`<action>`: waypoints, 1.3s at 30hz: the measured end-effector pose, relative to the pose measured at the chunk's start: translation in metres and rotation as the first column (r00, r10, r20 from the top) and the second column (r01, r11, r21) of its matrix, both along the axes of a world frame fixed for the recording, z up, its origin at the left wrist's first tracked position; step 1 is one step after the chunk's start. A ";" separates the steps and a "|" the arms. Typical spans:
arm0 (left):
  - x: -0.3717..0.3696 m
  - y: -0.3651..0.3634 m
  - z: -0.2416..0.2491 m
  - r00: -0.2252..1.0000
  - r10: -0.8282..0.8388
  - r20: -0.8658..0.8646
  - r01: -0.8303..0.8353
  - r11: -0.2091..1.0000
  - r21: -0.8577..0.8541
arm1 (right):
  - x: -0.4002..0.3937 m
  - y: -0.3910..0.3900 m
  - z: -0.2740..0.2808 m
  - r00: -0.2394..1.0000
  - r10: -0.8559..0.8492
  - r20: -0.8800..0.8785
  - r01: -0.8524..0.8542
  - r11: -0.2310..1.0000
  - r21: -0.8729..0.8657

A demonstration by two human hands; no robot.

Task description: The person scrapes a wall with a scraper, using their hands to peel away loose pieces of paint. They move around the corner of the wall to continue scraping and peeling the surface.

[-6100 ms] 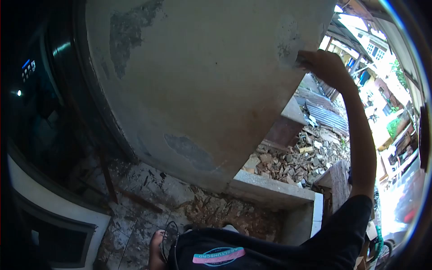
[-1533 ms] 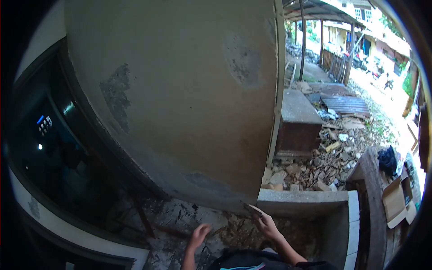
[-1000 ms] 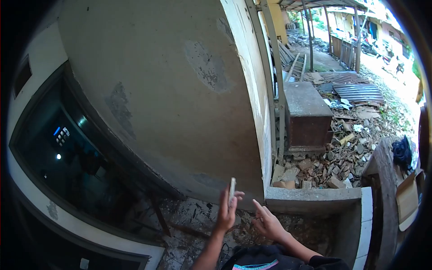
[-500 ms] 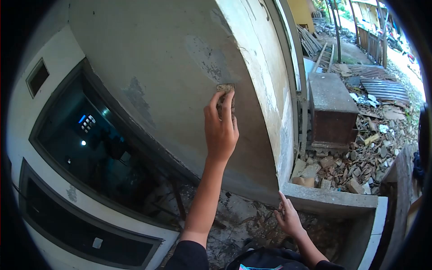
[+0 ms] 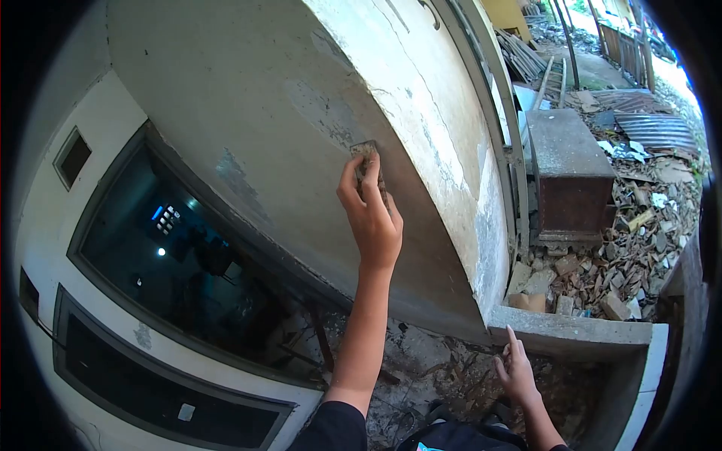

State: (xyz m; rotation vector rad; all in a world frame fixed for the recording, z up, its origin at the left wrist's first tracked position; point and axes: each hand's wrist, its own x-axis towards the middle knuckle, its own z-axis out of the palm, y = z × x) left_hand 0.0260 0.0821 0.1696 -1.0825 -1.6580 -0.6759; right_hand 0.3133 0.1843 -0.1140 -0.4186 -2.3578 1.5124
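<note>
My left hand (image 5: pixel 374 237) reaches up to the grey-beige wall (image 5: pixel 248 83), its fingers wrapped round a small, weathered, mottled brown block (image 5: pixel 365 150). The block's upper end lies at the lower end of a peeled patch (image 5: pixel 323 109) in the paint, close to the wall's corner edge. Lower right, my right hand (image 5: pixel 517 370) is held over the low wall's inner side with the index finger stretched out, the thumb apart and nothing in it. Its fingertip overlaps the low concrete wall (image 5: pixel 579 328) in this view.
At left are a dark doorway or window opening (image 5: pixel 188 255) and a dark framed panel (image 5: pixel 158 383). A brown cabinet (image 5: pixel 571 180) stands outside on the right, near rubble (image 5: pixel 639 263) and corrugated sheets (image 5: pixel 658 131). Debris covers the floor (image 5: pixel 421 361) below.
The whole view has shifted as my head turned. My left hand and the block have moved slightly up along the wall, and the block tilts more. My right hand remains near the low wall.
</note>
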 end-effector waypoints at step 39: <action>0.000 0.001 0.001 1.000 -0.022 0.004 0.022 1.000 0.017 | -0.012 -0.001 -0.005 1.000 0.011 0.028 -0.013 0.998 0.059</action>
